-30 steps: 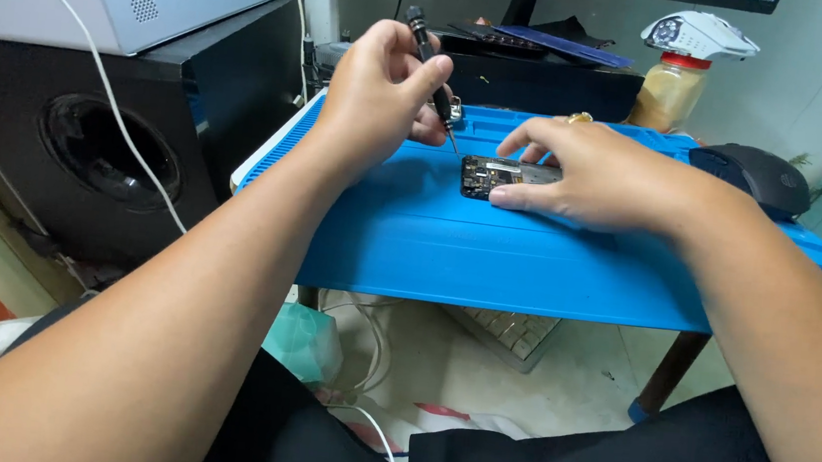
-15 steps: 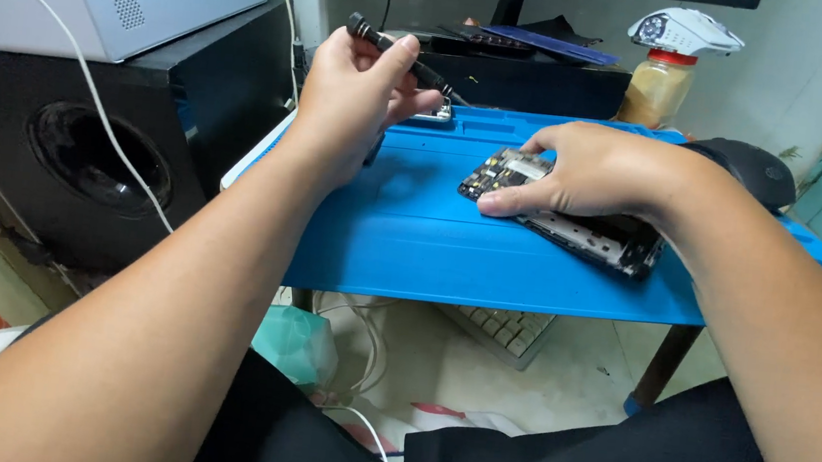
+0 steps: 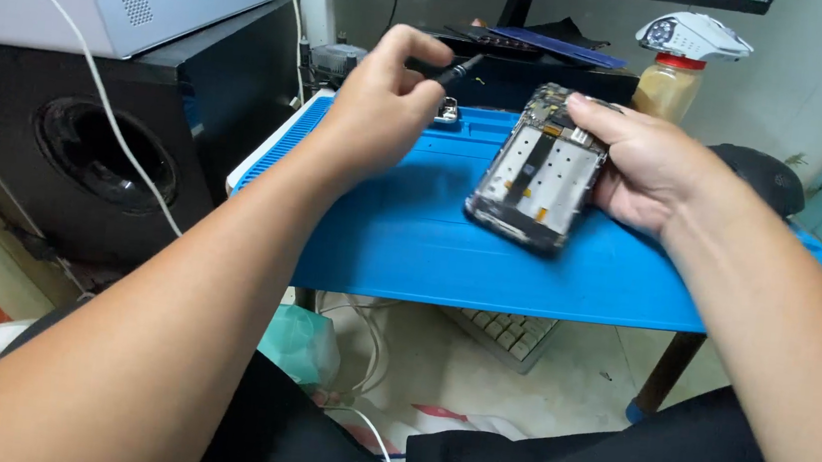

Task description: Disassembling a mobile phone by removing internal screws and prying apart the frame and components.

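the left hand (image 3: 378,107) is closed around a slim black screwdriver (image 3: 455,68), fingers curled about the handle, the tool's tip pointing toward the far right. this hand hovers above the far left part of the blue mat (image 3: 411,231), not touching it.

the right hand (image 3: 644,163) grips an opened phone (image 3: 540,168) by its right side, thumb laid over the upper edge and fingers behind. the phone is tilted, its near end resting on or just above the mat near the middle (contact cannot be confirmed), its far end raised. the back cover is off: a metal frame, pale shielding and a dark strip down the centre are exposed.

a small metallic part (image 3: 445,114) lies on the mat at its far edge, just beside the left hand.

beyond the far edge of the mat: a monitor stand (image 3: 516,5), a jar with a red lid (image 3: 668,85) carrying a white mouse-like device (image 3: 693,35), and a black computer mouse (image 3: 763,175) at the far right, partly hidden by the right wrist. a black speaker (image 3: 108,147) stands off the left edge with a white cable (image 3: 94,80) across it. a keyboard (image 3: 506,336) lies on the floor below the near edge.
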